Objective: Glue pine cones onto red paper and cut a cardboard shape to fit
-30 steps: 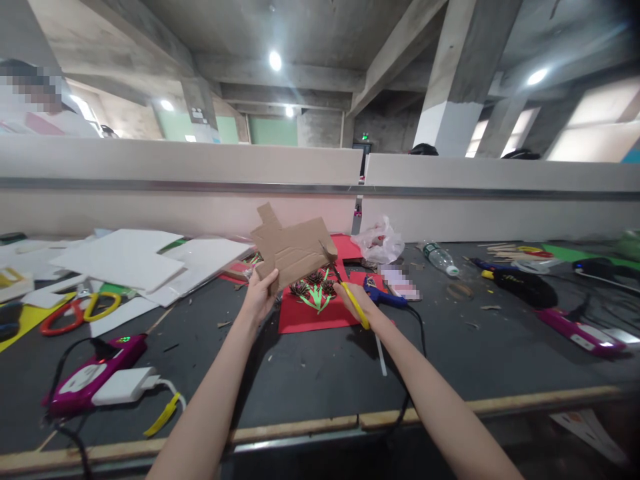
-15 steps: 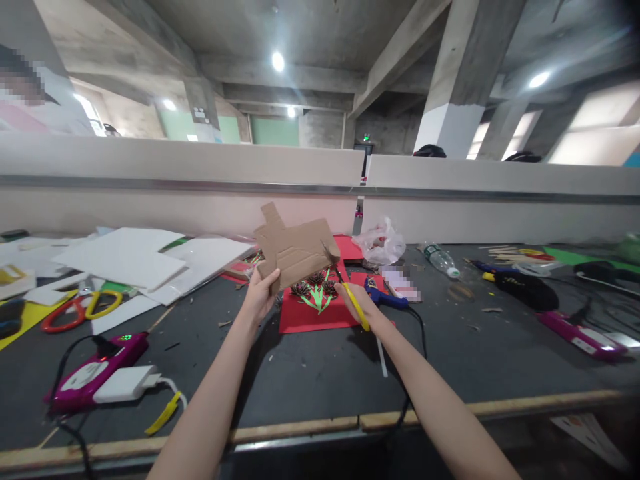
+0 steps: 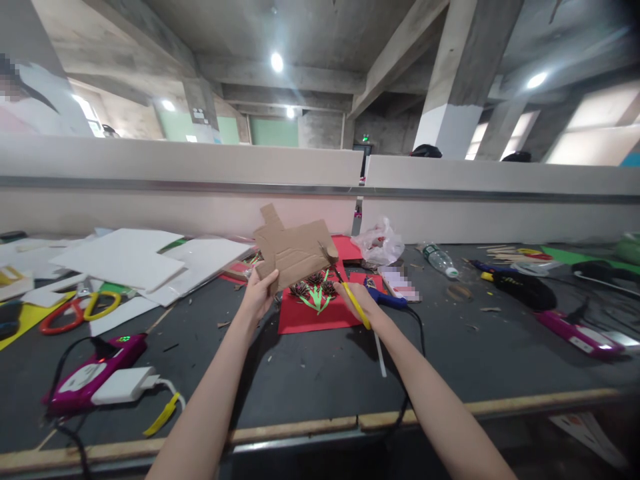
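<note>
My left hand (image 3: 259,293) pinches the lower left corner of a brown cardboard piece (image 3: 295,250), held tilted above the table, with a narrow tab sticking up at its top left. Yellow-handled scissors (image 3: 356,305) are in my right hand (image 3: 364,300), their blades at the cardboard's right edge, where a small flap bends out. Behind and below the cardboard lies a red sheet (image 3: 310,323) bearing pine cones (image 3: 300,289) and green cut leaves (image 3: 317,297). The cardboard hides part of it.
White boards (image 3: 125,257), red and yellow scissors (image 3: 103,305) and a purple power strip (image 3: 95,373) lie left. A blue glue gun (image 3: 390,300), plastic bag (image 3: 380,241), bottle (image 3: 440,260) and black pouch (image 3: 525,288) are right. A person stands beyond the partition (image 3: 190,163).
A small flap at the cardboard's right edge now bends outward beside the scissor blades. Both hands have kept nearly the same place and hold.
</note>
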A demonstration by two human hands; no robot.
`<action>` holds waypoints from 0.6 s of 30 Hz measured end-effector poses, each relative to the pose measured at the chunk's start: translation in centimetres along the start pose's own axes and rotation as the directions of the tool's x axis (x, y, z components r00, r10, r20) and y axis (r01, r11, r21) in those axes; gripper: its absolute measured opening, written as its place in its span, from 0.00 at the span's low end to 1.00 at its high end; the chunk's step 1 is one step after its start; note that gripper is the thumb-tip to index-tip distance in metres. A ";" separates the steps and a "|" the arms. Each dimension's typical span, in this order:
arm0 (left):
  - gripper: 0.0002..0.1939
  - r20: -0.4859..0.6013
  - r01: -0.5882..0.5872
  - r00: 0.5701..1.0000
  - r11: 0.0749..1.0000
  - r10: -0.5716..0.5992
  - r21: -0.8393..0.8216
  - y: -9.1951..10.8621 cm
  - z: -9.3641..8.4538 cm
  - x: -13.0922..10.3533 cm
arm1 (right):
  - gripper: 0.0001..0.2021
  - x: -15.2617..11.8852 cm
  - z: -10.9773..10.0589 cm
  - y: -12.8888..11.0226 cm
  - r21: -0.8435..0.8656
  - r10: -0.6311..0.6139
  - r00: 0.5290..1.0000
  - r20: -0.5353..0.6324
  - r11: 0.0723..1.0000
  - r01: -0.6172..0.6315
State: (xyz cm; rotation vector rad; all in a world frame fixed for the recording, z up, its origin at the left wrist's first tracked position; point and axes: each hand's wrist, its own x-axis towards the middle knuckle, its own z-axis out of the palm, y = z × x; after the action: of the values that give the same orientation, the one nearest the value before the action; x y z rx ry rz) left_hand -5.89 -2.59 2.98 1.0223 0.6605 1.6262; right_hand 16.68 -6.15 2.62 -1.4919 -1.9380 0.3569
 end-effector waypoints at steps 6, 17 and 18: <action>0.20 -0.004 -0.005 1.000 1.000 0.005 0.009 0.3 0.2 -0.1 | 0.28 0.1 0.5 0.4 -0.050 -0.029 0.999 0.017 0.998 0.030; 0.19 0.008 -0.025 1.000 1.000 0.025 -0.017 0.7 0.5 -0.4 | 0.30 -0.3 0.8 0.6 -0.262 0.004 0.999 -0.054 0.965 -0.018; 0.19 0.015 -0.033 0.999 0.999 0.034 -0.023 0.7 0.4 -0.4 | 0.30 -0.3 0.8 0.5 -0.259 0.005 0.998 -0.058 0.966 -0.020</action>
State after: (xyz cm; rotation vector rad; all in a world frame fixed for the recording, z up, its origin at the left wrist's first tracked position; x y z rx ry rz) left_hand -5.80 -3.15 3.63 1.0333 0.6167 1.6499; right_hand 16.62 -6.15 1.59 -1.6607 -1.9889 0.0644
